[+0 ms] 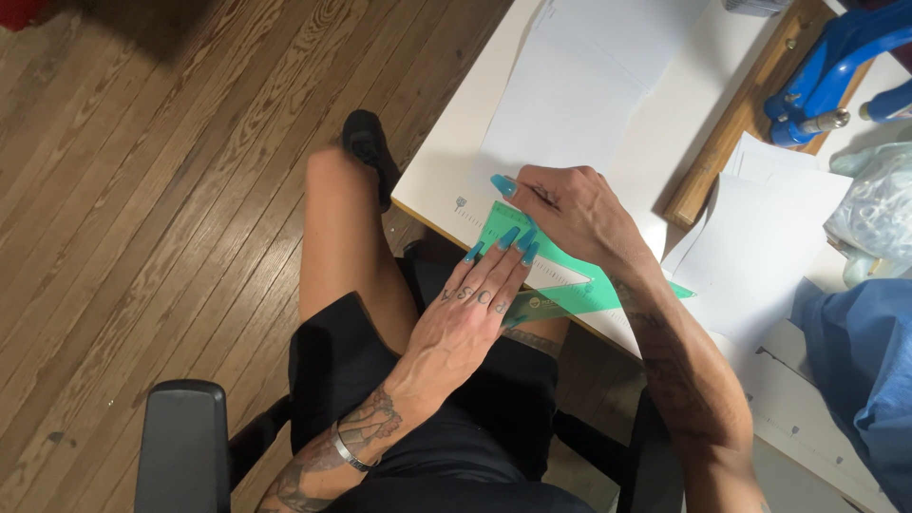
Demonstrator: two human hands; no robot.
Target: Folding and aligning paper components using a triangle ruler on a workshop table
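Note:
A green transparent set square [560, 285] lies on white paper [570, 104] at the near edge of a white table [446, 142]. My left hand [475, 309] presses flat on the set square with fingers stretched out, long teal nails at its edge. My right hand [570, 209] is closed around a thin pencil, barely visible, its tip on the paper beside the set square's upper edge.
A wooden strip [741, 114] and a blue metal tool [836, 57] sit at the table's far right. More white sheets [769, 237], blue fabric [869, 370] and a plastic bag [879, 209] lie to the right. A black chair armrest [180, 446] and wooden floor [142, 190] are on the left.

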